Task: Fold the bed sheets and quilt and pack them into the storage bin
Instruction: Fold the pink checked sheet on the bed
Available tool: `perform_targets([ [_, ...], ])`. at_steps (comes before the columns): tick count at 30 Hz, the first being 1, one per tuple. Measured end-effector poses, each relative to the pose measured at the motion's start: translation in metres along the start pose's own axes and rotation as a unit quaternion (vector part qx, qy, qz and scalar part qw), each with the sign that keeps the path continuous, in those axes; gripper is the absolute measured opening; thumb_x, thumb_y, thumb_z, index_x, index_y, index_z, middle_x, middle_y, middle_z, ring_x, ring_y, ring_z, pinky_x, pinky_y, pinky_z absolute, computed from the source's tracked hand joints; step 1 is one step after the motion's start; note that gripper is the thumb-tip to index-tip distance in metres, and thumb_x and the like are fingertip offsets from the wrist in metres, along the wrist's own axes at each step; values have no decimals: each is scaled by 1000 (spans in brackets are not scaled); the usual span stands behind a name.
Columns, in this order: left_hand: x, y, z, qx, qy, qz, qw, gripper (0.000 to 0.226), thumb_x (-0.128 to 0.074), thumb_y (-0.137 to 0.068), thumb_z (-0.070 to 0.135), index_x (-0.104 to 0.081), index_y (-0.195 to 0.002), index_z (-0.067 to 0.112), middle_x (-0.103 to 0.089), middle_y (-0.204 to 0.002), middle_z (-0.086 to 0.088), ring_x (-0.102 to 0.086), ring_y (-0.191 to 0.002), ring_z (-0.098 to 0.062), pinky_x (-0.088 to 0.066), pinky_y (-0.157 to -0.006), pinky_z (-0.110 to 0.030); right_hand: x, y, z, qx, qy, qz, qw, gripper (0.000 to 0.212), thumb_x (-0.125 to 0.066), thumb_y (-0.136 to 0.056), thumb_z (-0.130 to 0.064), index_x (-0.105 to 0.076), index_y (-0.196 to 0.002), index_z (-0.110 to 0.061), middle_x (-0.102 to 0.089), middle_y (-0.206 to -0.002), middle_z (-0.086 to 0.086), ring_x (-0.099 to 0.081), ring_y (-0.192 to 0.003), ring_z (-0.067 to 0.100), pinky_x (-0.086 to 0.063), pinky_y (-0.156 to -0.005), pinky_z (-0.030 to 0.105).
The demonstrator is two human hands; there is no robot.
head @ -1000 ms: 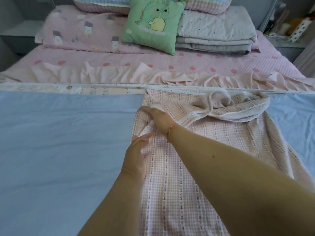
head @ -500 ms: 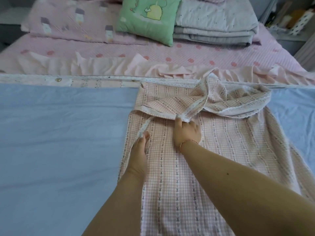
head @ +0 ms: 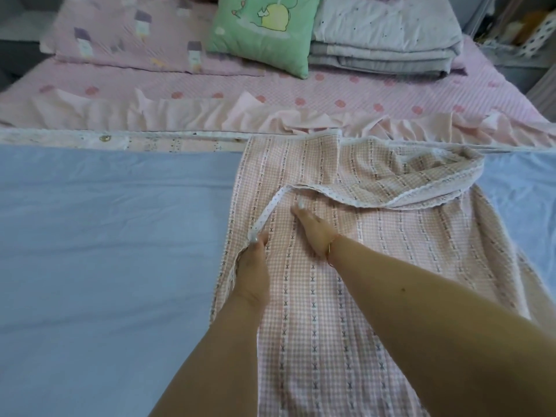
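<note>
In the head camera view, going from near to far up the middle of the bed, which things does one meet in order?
Pink checked sheet → right hand lying flat on it → lace-trimmed folded edge → pink ruffle → dotted pink cover → green cushion.

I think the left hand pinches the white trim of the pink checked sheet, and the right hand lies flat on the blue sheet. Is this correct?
Not quite. In the head view, the right hand lies flat on the pink checked sheet, not on the blue sheet. The left hand does pinch the white trim of that sheet.
</note>
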State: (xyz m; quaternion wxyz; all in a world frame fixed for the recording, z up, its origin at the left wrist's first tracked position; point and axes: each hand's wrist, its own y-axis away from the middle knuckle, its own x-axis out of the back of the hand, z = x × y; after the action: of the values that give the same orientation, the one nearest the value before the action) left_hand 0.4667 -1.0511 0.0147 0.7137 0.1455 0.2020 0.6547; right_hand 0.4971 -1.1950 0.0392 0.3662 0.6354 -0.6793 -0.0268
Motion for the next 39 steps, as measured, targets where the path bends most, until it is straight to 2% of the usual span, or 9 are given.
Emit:
perform_targets([
  [3,-2,3,-3,-34,-94,13,995,48,-32,-101,48,-57,-133,22,-53,-139,3,-47,-129,-16,-32,-114,-39,-1,16,2,40,48,-15,998,59,-18,-99,-55,-29,-148,-24,-23,-156,-1,-16,-145,22,-7,-120,43],
  [6,-5,14,-6,-52,-271,-19,961,58,-20,-100,49,-40,-146,21,-31,-156,1,-22,-145,-16,-14,-121,-39,-5,39,15,66,142,-28,987,56,-10,-102,-46,-19,-151,-22,-13,-158,-6,-5,-147,13,3,-118,36],
  [9,-10,36,-7,-26,-336,-48,940,52,-18,-104,38,-26,-151,18,-20,-160,0,-11,-148,-18,-7,-121,-41,-10,57,39,81,189,-32,978,53,-9,-102,-44,-15,-151,-27,-10,-159,-7,-1,-146,8,2,-120,35],
  [15,-17,97,-12,-7,-462,-74,884,53,-12,-104,39,-20,-153,22,-13,-161,2,-7,-149,-19,0,-120,-45,-11,127,78,83,195,-18,977,49,-19,-102,-39,-18,-151,-28,-11,-158,-11,-4,-146,5,1,-119,29],
  [20,-15,174,-73,-65,-662,-82,743,60,-8,-99,52,-2,-154,29,5,-162,5,10,-149,-16,11,-118,-48,-16,196,124,82,302,-8,950,53,-19,-102,-35,-8,-152,-25,1,-159,-10,5,-146,6,7,-118,26],
  [26,-7,274,-124,-98,-707,-91,694,106,37,-64,68,8,-153,17,13,-161,-1,18,-147,-18,15,-118,-46,-24,286,179,70,334,-15,940,55,-15,-100,-38,5,-151,-29,12,-158,-10,16,-144,5,12,-117,30],
  [27,-6,284,-128,-94,-710,-87,693,104,35,-66,68,9,-153,17,15,-161,-2,20,-147,-18,15,-117,-45,-25,294,184,68,340,-16,938,55,-15,-100,-38,5,-151,-29,12,-158,-10,16,-144,6,12,-117,30],
  [32,-8,335,-142,-52,-732,-106,671,71,-6,-97,58,12,-153,18,17,-161,-4,21,-146,-21,15,-117,-48,-19,344,209,43,362,-27,931,59,-15,-99,-43,9,-151,-27,15,-158,-6,18,-144,10,11,-118,34],
  [39,-17,393,-165,-12,-747,-128,653,72,-7,-96,60,19,-150,21,28,-157,-7,31,-142,-26,16,-115,-55,-10,414,254,10,398,-60,915,64,-13,-97,-53,15,-149,-30,22,-156,-5,23,-143,12,11,-118,39],
])
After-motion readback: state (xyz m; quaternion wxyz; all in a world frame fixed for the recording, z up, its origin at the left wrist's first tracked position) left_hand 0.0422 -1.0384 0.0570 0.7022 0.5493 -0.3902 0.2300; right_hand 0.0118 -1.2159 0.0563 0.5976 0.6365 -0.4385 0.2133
